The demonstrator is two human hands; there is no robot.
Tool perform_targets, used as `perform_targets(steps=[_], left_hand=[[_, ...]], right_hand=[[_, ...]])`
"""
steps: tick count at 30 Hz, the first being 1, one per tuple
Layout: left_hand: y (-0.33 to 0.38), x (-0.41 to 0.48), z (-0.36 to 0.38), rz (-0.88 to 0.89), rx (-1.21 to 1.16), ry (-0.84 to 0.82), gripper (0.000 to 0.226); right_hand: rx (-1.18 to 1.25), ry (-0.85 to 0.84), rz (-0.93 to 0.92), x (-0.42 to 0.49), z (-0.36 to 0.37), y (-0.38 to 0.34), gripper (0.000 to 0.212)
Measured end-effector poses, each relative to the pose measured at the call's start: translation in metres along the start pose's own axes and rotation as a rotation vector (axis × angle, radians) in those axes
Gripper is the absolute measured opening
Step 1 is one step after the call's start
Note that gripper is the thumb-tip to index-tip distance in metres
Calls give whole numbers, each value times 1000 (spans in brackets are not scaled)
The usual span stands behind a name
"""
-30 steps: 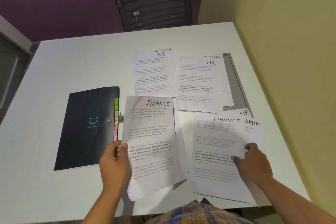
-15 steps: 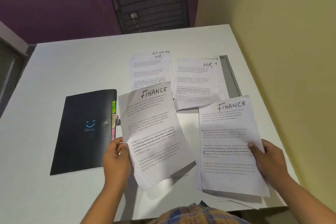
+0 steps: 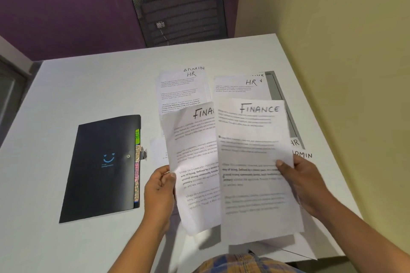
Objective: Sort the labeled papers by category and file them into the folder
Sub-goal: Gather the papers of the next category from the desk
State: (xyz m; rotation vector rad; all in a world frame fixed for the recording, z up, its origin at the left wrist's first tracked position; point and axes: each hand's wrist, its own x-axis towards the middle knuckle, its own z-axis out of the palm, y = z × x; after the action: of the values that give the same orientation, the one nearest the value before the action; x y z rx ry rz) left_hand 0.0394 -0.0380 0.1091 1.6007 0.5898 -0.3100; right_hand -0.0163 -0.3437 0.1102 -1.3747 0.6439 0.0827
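My left hand [image 3: 159,193] grips a sheet headed FINANCE [image 3: 195,162] by its left edge, lifted off the table. My right hand [image 3: 304,186] pinches a second FINANCE sheet [image 3: 255,166] by its right edge; this sheet overlaps the right side of the first one. A closed black folder [image 3: 102,168] with coloured index tabs [image 3: 137,168] along its right edge lies flat to the left of my hands. Farther back lie papers headed ADMIN and HR [image 3: 182,91] and another HR pile [image 3: 239,86]. Sheets marked HR and ADMIN [image 3: 302,150] peek out at the right.
The white table [image 3: 73,86] ends at a yellow wall [image 3: 343,51] on the right. A black mesh chair back [image 3: 179,9] stands beyond the far edge. A grey sheet [image 3: 276,88] lies under the right-hand pile.
My right hand lifted the second FINANCE sheet off the right-hand pile and carried it left until it overlaps the sheet in my left hand, which rose slightly.
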Motion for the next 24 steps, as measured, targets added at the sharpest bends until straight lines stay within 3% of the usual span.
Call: perform_targets(steps=[1,5,9,13,17,21,24], left_hand=[[1,-2,2,-24,-20,-42,17],[5,-11,9,-60,-45,-138,19],[10,-17,14,-90,-22,-215,34],[16,-21,16,-33,-62,-281,18],[26,-27,14,119,-135,-281,21],[28,-24,13,346,19,-235,27],[26,-20,16,419,135,-205,31]], right_hand=[[-13,-53,16,1,8,0,60],[-41,-164,101,4,33,3,26],[35,-195,139,4,42,9,30],[4,-168,95,3,42,8,34],[-221,-118,-118,-4,44,-7,25],[-239,-61,-233,-7,47,-13,18],[-285,-61,-274,-11,52,-15,27]])
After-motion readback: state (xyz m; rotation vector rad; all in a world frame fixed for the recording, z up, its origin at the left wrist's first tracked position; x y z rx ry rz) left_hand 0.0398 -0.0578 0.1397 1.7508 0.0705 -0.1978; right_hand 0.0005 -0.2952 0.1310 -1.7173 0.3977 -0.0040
